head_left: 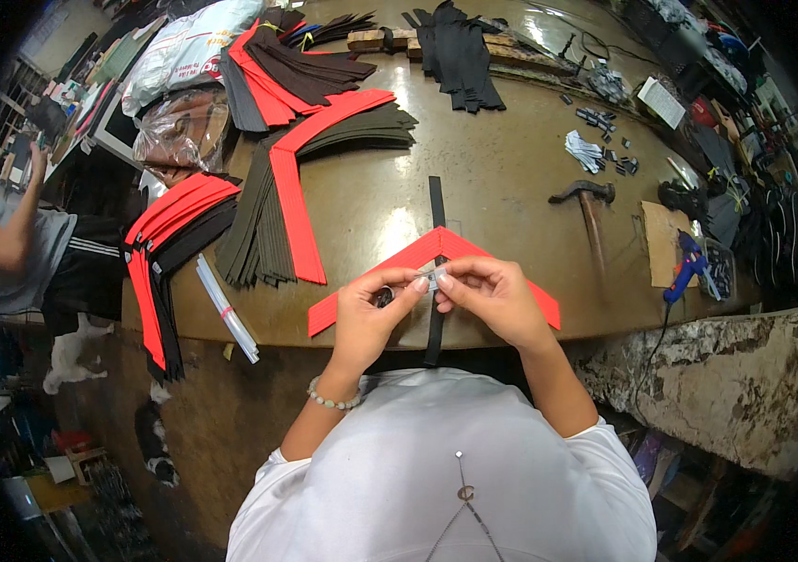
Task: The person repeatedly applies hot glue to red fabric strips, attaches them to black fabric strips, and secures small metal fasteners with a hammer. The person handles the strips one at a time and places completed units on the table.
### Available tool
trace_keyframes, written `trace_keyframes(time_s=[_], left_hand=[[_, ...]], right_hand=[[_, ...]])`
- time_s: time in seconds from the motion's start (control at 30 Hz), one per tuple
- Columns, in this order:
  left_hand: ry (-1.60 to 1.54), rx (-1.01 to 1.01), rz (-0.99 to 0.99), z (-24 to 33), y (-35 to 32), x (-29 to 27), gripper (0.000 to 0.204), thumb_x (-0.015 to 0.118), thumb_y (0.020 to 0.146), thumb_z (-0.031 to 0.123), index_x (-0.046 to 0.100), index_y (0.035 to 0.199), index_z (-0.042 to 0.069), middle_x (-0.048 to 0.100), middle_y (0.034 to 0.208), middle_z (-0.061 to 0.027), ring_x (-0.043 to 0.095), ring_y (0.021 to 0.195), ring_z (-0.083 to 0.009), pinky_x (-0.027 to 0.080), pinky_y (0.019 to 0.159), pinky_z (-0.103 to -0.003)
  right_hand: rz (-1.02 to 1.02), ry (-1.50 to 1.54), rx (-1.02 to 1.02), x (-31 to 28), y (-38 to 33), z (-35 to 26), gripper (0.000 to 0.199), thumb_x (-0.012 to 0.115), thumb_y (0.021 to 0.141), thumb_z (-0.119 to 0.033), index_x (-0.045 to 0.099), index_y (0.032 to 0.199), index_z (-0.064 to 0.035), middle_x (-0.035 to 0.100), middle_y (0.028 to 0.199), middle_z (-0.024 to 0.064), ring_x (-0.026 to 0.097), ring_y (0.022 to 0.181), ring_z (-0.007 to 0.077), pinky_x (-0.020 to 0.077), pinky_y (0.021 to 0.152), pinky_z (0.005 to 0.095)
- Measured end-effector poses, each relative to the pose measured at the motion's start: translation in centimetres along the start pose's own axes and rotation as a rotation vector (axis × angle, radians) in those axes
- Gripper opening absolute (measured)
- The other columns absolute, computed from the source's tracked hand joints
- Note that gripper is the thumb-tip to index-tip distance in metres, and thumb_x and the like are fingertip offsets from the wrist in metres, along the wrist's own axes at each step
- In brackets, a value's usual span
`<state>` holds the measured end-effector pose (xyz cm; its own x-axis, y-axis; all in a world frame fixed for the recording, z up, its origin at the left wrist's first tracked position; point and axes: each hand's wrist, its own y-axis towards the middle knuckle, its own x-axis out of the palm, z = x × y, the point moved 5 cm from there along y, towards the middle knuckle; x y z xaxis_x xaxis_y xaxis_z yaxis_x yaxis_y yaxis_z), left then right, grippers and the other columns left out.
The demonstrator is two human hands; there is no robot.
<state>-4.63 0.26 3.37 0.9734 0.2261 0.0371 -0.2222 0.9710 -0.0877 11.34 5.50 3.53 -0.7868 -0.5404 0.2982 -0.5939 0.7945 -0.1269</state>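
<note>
One red strap (399,264) lies bent on the table (511,197), its point facing away from the person. One black strip (436,199) extends past both sides of the bend, long axis running away from the body. Left hand (371,304) and right hand (495,298) pinch one small pale piece (432,279) there. Rightward: one hammer (592,220), one glue gun (689,265).

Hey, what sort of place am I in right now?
It looks like a small workshop, probably one for making things by hand: a hammer and a blue glue gun lie on the worn table, with stacks of strips fanned out across it.
</note>
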Motion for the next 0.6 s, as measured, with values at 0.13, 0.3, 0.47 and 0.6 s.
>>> trace_keyframes(time_s=[0.13,0.3,0.47,0.6], left_hand=[[-0.006,0.053,-0.004,0.0,0.1,0.2,0.017,0.074,0.088,0.012,0.072,0.098,-0.002,0.06,0.074,0.006,0.045,0.064,0.0004,0.036,0.055,-0.017],[-0.032,-0.023,-0.038,-1.2,0.2,0.4,0.018,0.074,0.088,0.013,0.072,0.098,-0.002,0.059,0.074,0.0059,0.047,0.066,-0.0006,0.038,0.058,-0.018],[0.119,-0.05,-0.037,-1.9,0.3,0.6,0.019,0.074,0.088,0.016,0.073,0.094,-0.002,0.063,0.073,0.0019,0.052,0.066,-0.0041,0.042,0.059,-0.022],[0.48,0.264,0.041,-0.9,2.5,1.0,0.019,0.074,0.087,0.017,0.073,0.09,-0.002,0.068,0.072,-0.0079,0.058,0.062,-0.0129,0.046,0.059,-0.027]], right_hand=[[0.014,-0.015,-0.006,-0.3,0.2,0.1,0.024,0.065,0.095,-0.012,0.065,0.109,0.0068,0.068,0.098,0.0084,0.066,0.081,0.0114,0.0559,0.075,0.025],[0.072,-0.021,0.044,-0.7,-0.1,1.3,0.023,0.065,0.095,-0.012,0.065,0.107,0.0073,0.068,0.098,0.0094,0.066,0.079,0.012,0.0562,0.073,0.0252],[0.08,-0.13,0.057,-1.5,0.2,1.1,0.02,0.067,0.093,-0.01,0.067,0.102,0.0076,0.068,0.087,0.0078,0.065,0.075,0.0112,0.0545,0.068,0.024],[0.076,-0.519,0.068,-3.3,3.2,0.3,0.02,0.069,0.091,-0.014,0.069,0.096,0.0055,0.067,0.075,0.0042,0.062,0.069,0.008,0.0505,0.062,0.0238]])
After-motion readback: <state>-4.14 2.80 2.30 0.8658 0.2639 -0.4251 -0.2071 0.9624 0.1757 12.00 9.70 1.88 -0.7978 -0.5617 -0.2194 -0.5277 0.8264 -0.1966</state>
